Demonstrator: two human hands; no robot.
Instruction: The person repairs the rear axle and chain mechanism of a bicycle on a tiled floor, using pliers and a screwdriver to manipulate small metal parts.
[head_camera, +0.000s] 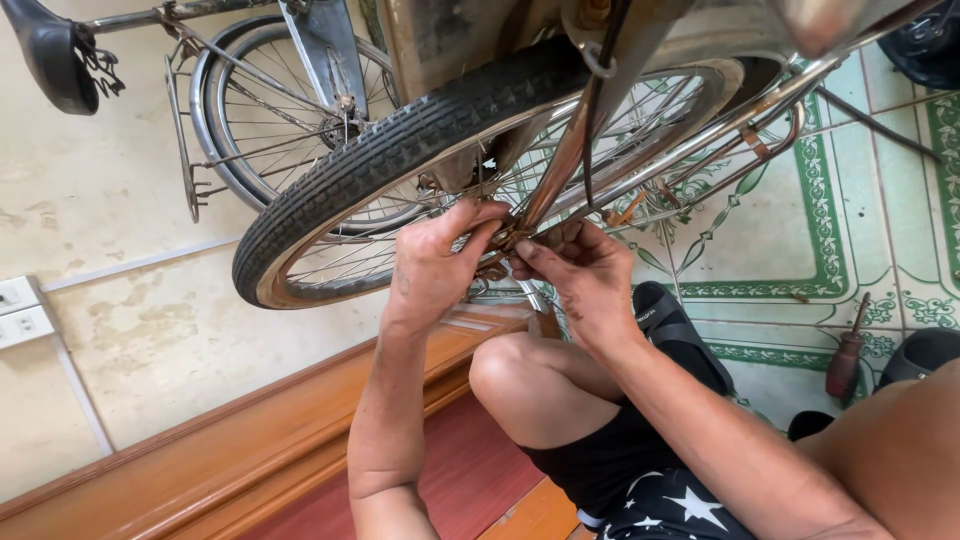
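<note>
At the centre of the frame, the left hand (437, 262) and right hand (580, 275), both smudged dark, pinch at the rusty hub (503, 243) of a bicycle wheel (400, 160). A black saddle (52, 52) sits upper left. A screwdriver (848, 355) lies on the patterned tile floor (850, 200) at right.

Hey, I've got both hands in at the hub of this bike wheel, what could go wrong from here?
Both hands, left hand and right hand, pinch small rusty hardware at the wheel hub. The fingers sit close to the spokes, so if the tyre turns they might get caught. A small part may also slip from greasy fingers and drop onto the patterned floor tiles. The screwdriver lying near the right knee could be knelt on.
</note>
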